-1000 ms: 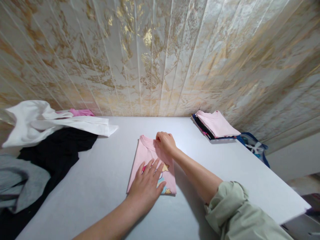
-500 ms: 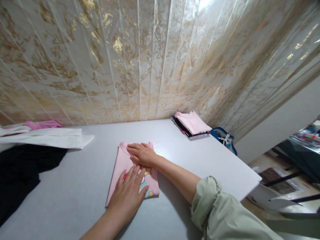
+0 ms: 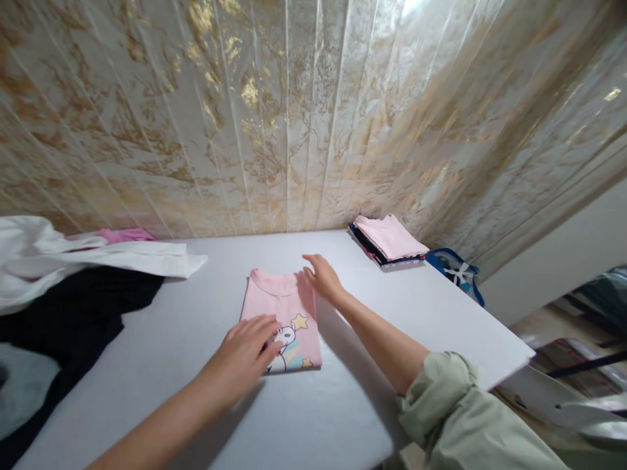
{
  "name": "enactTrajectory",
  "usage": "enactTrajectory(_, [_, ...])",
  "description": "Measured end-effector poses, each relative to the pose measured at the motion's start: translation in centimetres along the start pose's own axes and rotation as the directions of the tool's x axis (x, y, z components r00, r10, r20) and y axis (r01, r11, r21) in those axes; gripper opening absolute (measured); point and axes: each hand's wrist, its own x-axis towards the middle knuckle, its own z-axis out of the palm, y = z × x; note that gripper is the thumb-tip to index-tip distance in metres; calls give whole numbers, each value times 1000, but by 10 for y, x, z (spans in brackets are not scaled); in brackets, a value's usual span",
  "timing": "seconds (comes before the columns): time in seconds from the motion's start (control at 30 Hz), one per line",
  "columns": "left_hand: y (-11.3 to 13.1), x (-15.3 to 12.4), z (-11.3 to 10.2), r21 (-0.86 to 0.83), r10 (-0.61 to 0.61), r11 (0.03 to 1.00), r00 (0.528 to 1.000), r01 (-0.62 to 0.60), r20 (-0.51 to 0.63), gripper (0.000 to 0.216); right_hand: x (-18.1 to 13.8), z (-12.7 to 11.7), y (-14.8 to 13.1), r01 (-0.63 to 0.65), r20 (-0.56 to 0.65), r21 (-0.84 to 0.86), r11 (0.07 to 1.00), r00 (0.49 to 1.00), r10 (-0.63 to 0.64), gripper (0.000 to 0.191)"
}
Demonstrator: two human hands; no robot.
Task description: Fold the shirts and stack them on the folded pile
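Note:
A folded pink T-shirt point(image 3: 281, 303) lies on the white table, its neckline toward the wall. Its front carries a white cartoon figure, yellow stars and a pale blue stripe. Over its lower left part is my left hand point(image 3: 249, 346), fingers stretched out and slightly blurred; whether it touches the cloth I cannot tell. My right hand point(image 3: 322, 277) is at the upper right corner beside the neckline, fingers apart, with nothing in it.
At the back right of the table point(image 3: 401, 326) sits a stack of folded clothes point(image 3: 389, 236), pink on top. A blue-edged bag point(image 3: 455, 269) is beside it. White garments point(image 3: 161, 258) and black cloth point(image 3: 98, 300) lie loosely at the left. A patterned curtain point(image 3: 274, 143) hangs behind.
My right hand has lifted from the shirt's middle and moved to its upper right corner. My left hand has shifted toward the shirt's left edge. The view has turned slightly left.

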Motion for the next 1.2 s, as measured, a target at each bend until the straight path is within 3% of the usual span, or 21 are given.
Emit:
enactTrajectory(0.1, [-25,31,-11,2,-60,998,991,61,-123,41,0,-13,24,-236,77,117,965,971,228,33])
enactTrajectory(0.2, [-52,65,-14,-43,-170,985,947,164,-274,39,-3,-9,31,-260,126,168,951,962,241,25])
enactTrajectory(0.27, [-70,85,-15,-203,-331,940,880,275,-341,39,-4,-2,30,-260,128,198,945,963,238,22])
enactTrajectory(0.37, [-91,104,-16,-394,-455,860,839,325,-300,34,-3,5,29,-264,117,235,935,963,242,19])
enactTrajectory(0.53, [-107,109,-16,-531,-442,804,866,267,-235,23,-2,8,32,-253,96,247,936,967,236,14])
enactTrajectory(0.77, [-110,108,-14,-704,-454,673,878,225,-153,33,-5,15,32,-244,32,203,948,970,243,23])
enactTrajectory(1.0, [-108,108,-17,-778,-502,577,859,247,-100,37,-8,17,27,-236,-12,228,945,969,245,23])
enactTrajectory(1.2, [-106,109,-21,-757,-495,586,867,289,-53,38,-9,17,22,-197,-23,65,978,980,198,22])
